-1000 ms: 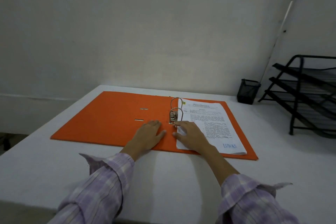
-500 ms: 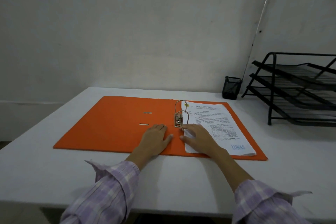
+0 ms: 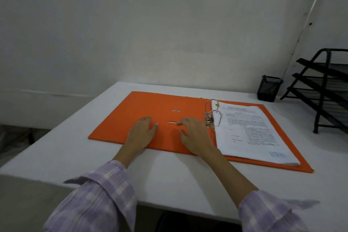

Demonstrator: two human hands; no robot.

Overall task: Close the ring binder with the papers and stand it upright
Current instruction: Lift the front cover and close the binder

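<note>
An orange ring binder (image 3: 143, 111) lies open and flat on the white table (image 3: 178, 175). Its metal rings (image 3: 211, 113) stand closed at the spine, holding a stack of printed papers (image 3: 250, 133) on the right half. My left hand (image 3: 141, 133) rests flat on the bare left cover, fingers apart. My right hand (image 3: 194, 135) hovers or rests on the cover just left of the rings, fingers spread and slightly curled, holding nothing.
A black mesh pen cup (image 3: 269, 88) stands at the back right by the wall. A black tiered letter tray (image 3: 327, 88) occupies the right edge. The table's near edge (image 3: 113, 192) runs close to my sleeves.
My right hand has left the papers and moved left across the rings onto the left cover. My left hand slid further left. The camera view shifted.
</note>
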